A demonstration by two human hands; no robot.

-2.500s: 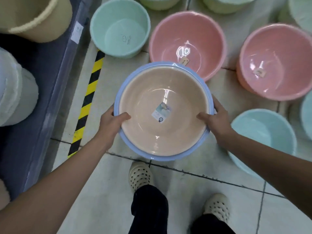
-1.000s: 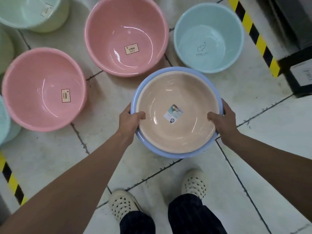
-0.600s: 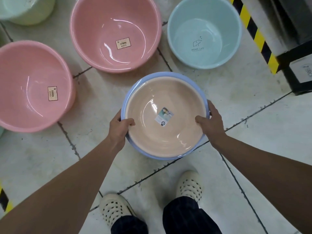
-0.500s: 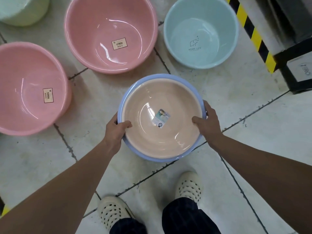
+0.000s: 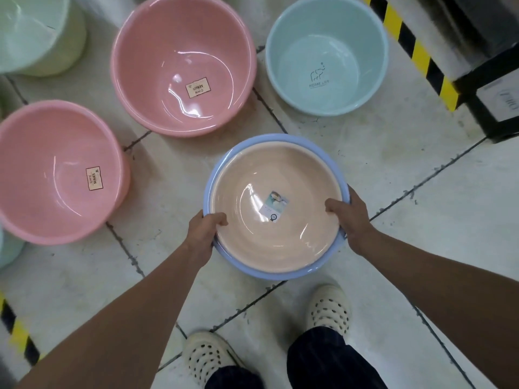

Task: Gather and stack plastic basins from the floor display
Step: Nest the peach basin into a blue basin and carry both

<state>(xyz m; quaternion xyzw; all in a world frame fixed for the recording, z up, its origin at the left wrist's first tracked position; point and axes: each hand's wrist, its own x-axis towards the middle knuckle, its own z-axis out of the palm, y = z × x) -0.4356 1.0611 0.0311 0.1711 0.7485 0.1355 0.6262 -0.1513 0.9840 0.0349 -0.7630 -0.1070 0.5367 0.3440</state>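
Head view: what were the fingers doing?

— Both sets were curled round one nested pair. The left hand [image 5: 203, 234] gripped the pair's near-left rim, thumb hooked inside and the other fingers hidden beneath. The right hand [image 5: 351, 217] gripped the right rim the same way.

Which basins were they?

— A beige basin [image 5: 252, 234] sat inside a blue basin [image 5: 266, 137], with only the blue rim showing around it. A sticker [image 5: 276, 206] lay on the beige bottom, between the two thumbs.

Did the pair rest on the floor [image 5: 421, 220]?

— It could not be told whether it touched the tiles or hung just above them.

And beyond the fingertips?

— Ahead of the left fingers stood a pink basin [image 5: 182, 37], with a second pink basin [image 5: 56, 136] out to their left. Ahead of the right fingers stood a pale blue basin [image 5: 325, 37]. All three sat upright on the floor, apart from the held pair. A green basin [image 5: 36, 35] was cut off at the far left corner.
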